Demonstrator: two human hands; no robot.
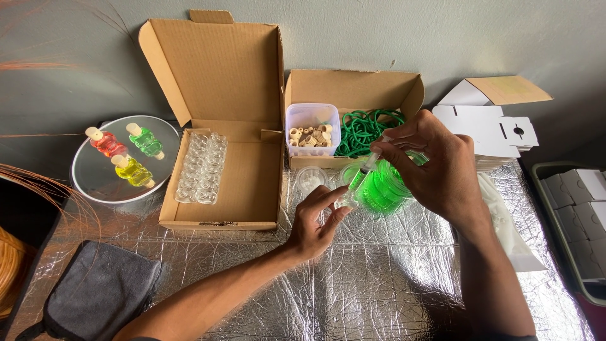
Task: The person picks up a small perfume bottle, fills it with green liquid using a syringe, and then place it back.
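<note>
Underneath everything lies a crinkled silver foil table cover (379, 284). On its far left part sits a large open brown cardboard box (218, 120) with its lid standing up, and clear small glass bottles (202, 167) lie in rows in its left half. To the right of it, against the wall, a smaller open cardboard box (353, 85) holds a coil of green cord (366, 129) and a clear plastic tub of pale wooden caps (312, 129). At far left a round mirror tray (95, 180) carries three little bottles, filled red, green and yellow. A grey folded cloth (101, 290) lies at the near left, and flat white cartons (486, 123) are stacked at far right.

Near the middle stands a clear bowl of bright green liquid (382, 189). The right hand (435, 164) is closed around a clear plastic syringe with green liquid (365, 169), pinching it, tip pointing down-left. The left hand (312, 224) grips a tiny clear glass bottle (346, 201) between thumb and fingers, just beside the bowl, right under the syringe's tip.
</note>
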